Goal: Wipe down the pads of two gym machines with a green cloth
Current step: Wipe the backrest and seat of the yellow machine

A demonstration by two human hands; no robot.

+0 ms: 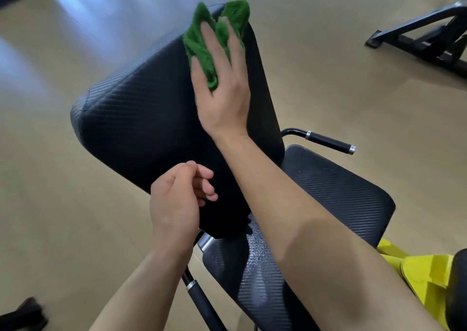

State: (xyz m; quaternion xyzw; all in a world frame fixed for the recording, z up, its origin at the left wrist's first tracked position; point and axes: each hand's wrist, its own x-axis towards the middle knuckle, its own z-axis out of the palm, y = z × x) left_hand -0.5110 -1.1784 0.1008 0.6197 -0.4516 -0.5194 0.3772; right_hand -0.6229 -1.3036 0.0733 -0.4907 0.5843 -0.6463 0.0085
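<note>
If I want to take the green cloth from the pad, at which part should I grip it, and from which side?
Probably the bunched upper folds of the fluffy green cloth, approached from the far top end of the black textured back pad. There the fabric stands up loose and uncovered, while its lower part lies pressed flat under the right hand. The left hand is free, loosely curled by the pad's near edge.

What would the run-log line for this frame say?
step: wiping back pad | right hand: pressing cloth on pad top | left hand: empty, loosely curled | seat pad: untouched now
</note>
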